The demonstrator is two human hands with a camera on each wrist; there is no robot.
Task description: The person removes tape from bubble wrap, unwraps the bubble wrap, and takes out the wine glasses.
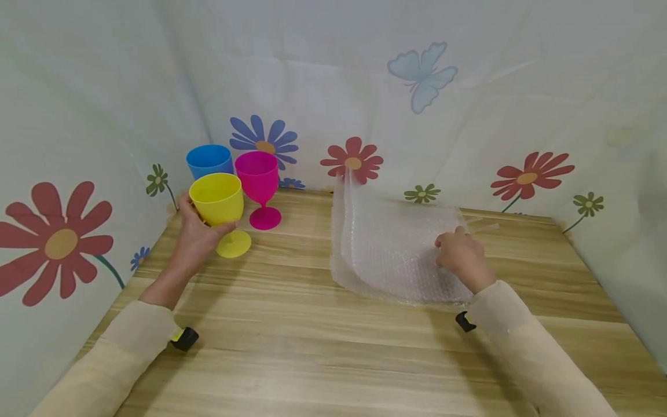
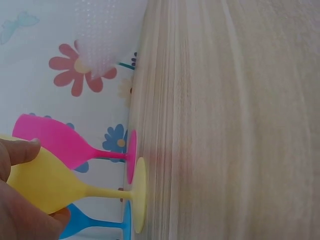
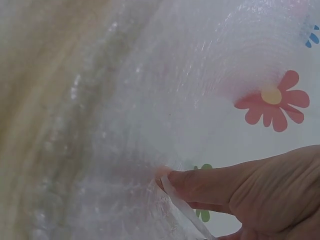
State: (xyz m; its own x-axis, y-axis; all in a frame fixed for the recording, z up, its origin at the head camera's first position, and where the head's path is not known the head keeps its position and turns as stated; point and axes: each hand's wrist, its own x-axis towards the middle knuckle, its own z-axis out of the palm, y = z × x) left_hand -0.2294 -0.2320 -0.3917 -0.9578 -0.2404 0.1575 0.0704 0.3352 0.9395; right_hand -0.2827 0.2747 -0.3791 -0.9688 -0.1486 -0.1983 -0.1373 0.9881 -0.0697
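My left hand [image 1: 196, 229] grips the bowl of a yellow plastic goblet [image 1: 219, 200], fingers behind and thumb in front. In the left wrist view the foot of the yellow goblet [image 2: 141, 195] is at the tabletop; whether it touches I cannot tell. A magenta goblet [image 1: 257, 174] stands upright just right of it, and a blue goblet [image 1: 209, 159] is behind, partly hidden. My right hand [image 1: 464, 255] pinches a sheet of clear bubble wrap [image 1: 396, 249]. In the right wrist view, thumb and finger hold an edge of the bubble wrap [image 3: 135, 150].
A wood-grain table [image 1: 312, 347] lies beneath everything. White curtains [image 1: 333, 87] printed with flowers and a butterfly close in the back and sides. The left part of the bubble wrap stands folded up near the back edge.
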